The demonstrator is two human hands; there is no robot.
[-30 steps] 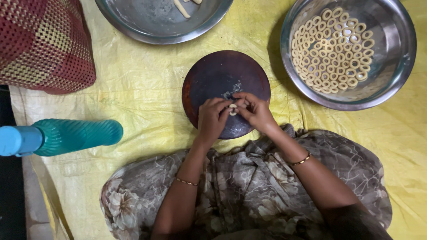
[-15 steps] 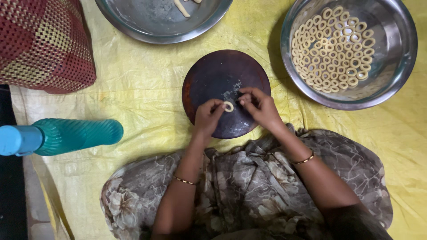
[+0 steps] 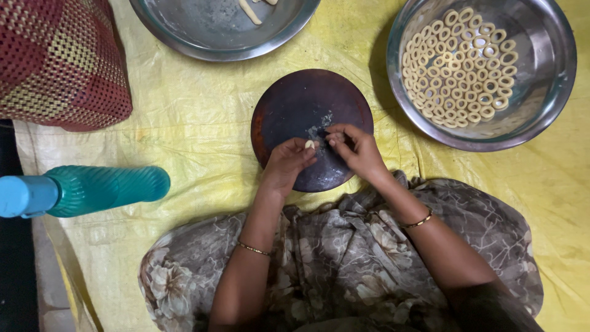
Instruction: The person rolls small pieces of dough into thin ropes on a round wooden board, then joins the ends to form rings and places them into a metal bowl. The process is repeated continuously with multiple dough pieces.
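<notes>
A dark round board [image 3: 295,104] lies on the yellow sheet in front of my lap. My left hand [image 3: 287,165] rests on the board's near part and pinches a small pale piece of dough [image 3: 310,145] between thumb and fingers. My right hand [image 3: 356,147] is beside it, fingertips curled down onto the board next to the dough, with nothing seen in it. A dusting of flour [image 3: 321,123] marks the board just above the fingers.
A steel bowl [image 3: 547,74] at the upper right holds several pale dough rings [image 3: 461,67]. A steel plate [image 3: 215,31] with dough strips sits at the top. A teal bottle [image 3: 92,189] lies at left, under a red woven basket [image 3: 55,61]. The yellow sheet [image 3: 184,123] covers the floor.
The small dough ring that both hands held over the board is gone from the fingertips; my left hand now pinches a little dough piece, and my right hand has lowered onto the board.
</notes>
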